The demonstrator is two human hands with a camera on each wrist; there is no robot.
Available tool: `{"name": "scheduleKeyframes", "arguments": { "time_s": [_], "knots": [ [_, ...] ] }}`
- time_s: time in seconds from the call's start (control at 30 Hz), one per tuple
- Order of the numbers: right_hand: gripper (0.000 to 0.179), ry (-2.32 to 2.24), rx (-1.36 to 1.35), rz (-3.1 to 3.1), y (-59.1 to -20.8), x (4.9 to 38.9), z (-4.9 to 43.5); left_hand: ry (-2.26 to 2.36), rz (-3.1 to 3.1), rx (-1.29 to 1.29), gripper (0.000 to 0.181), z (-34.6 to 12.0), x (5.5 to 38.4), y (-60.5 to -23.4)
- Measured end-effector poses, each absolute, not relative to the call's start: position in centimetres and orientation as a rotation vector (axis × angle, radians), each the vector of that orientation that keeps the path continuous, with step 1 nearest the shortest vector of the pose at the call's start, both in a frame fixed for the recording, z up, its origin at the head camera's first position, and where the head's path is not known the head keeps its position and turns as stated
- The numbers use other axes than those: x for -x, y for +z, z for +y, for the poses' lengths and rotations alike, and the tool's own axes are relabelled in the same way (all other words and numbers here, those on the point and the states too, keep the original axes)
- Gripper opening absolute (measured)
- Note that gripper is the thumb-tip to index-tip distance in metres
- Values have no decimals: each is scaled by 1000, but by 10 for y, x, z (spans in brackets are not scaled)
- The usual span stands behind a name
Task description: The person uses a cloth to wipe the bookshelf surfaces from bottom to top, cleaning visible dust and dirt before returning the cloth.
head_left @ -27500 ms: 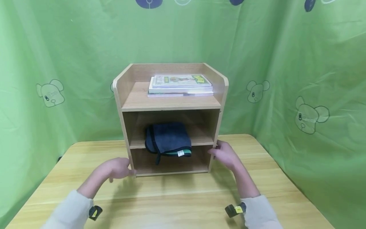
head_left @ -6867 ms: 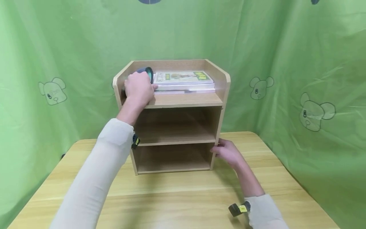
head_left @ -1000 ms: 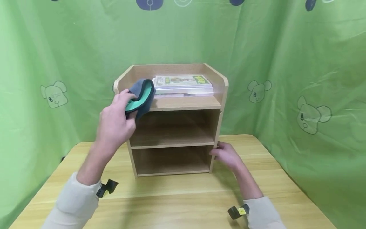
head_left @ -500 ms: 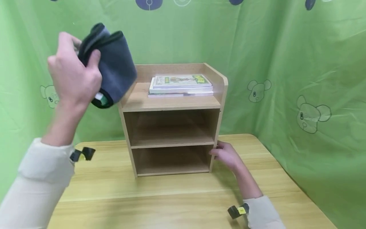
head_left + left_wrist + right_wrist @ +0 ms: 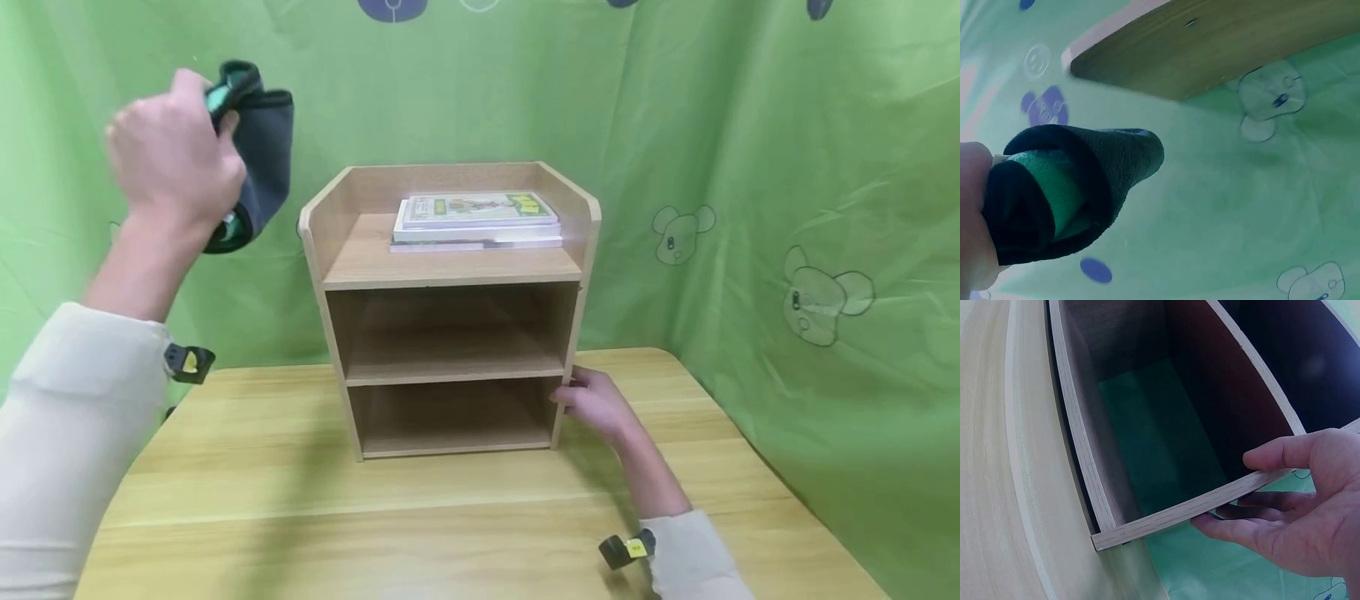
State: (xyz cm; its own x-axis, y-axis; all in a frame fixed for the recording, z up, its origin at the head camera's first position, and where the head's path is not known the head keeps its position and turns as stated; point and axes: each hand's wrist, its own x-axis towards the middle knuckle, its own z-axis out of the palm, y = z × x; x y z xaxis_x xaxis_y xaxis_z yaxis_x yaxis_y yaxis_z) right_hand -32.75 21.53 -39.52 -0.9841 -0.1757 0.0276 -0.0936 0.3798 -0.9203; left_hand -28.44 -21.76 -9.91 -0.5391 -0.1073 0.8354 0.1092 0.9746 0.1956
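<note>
My left hand (image 5: 176, 158) grips a folded dark blue cloth (image 5: 266, 158) with black edging and a green inner side. It is raised in the air left of the small wooden shelf unit (image 5: 360, 265), apart from it. In the left wrist view the cloth (image 5: 1129, 159) bulges out from the hand, folded over on itself. My right hand (image 5: 596, 406) pinches the front edge of the unit's right side panel, low down. The right wrist view shows the thumb (image 5: 1279, 453) inside the panel and fingers outside. A stack of books (image 5: 480, 223) lies on the unit's top.
The unit stands on a light wooden table (image 5: 420, 517), its two lower compartments facing front. Green curtain (image 5: 750, 167) printed with bear heads hangs behind and along both sides. A black camera is strapped to each wrist.
Earlier the cloth lay on the middle shelf; later my left hand had it on the top board. Over the last second it moved up and left, off the unit. The right hand stays put.
</note>
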Motion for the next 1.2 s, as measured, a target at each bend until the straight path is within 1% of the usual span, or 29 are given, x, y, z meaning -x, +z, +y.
{"name": "scheduleKeyframes", "arguments": {
  "time_s": [0.13, 0.23, 0.33, 0.5, 0.63, 0.7, 0.77, 0.8, 0.87, 0.9, 1.0, 1.03, 1.1, 1.2],
  "knots": [
    [72, -1695, 250, 2535, -395, 326, 215, -223, -2109, 172, 29, -200, 287, -119],
    [72, -1699, 246, 2532, -396, 326, 215, -158, -2100, 292, 17, -181, 283, -130],
    [72, -1697, 253, 2532, -397, 325, 214, -104, -2228, 313, 17, -162, 274, -135],
    [73, -1695, 252, 2531, -395, 325, 212, 14, -2525, 250, 31, -142, 260, -138],
    [74, -1694, 254, 2533, -395, 325, 210, 8, -2669, 258, 44, -140, 251, -141],
    [74, -1692, 256, 2533, -395, 325, 210, -69, -2773, 262, 63, -142, 246, -139],
    [74, -1686, 255, 2536, -395, 325, 210, -79, -2887, 305, 86, -148, 242, -133],
    [74, -1685, 259, 2536, -395, 326, 210, -71, -2944, 338, 95, -151, 241, -129],
    [73, -1677, 259, 2544, -395, 326, 211, -57, -2988, 440, 91, -156, 240, -122],
    [74, -1675, 257, 2546, -394, 326, 211, -48, -2968, 473, 82, -158, 242, -120],
    [74, -1668, 254, 2553, -394, 327, 212, -146, -2781, 453, 48, -162, 249, -122],
    [74, -1662, 250, 2556, -394, 327, 212, -185, -2692, 434, 42, -162, 252, -125],
    [75, -1649, 249, 2561, -394, 327, 213, -252, -2552, 356, 43, -163, 257, -130],
    [74, -1639, 251, 2566, -395, 327, 212, -305, -2491, 272, 55, -163, 264, -131]
  ]
}}
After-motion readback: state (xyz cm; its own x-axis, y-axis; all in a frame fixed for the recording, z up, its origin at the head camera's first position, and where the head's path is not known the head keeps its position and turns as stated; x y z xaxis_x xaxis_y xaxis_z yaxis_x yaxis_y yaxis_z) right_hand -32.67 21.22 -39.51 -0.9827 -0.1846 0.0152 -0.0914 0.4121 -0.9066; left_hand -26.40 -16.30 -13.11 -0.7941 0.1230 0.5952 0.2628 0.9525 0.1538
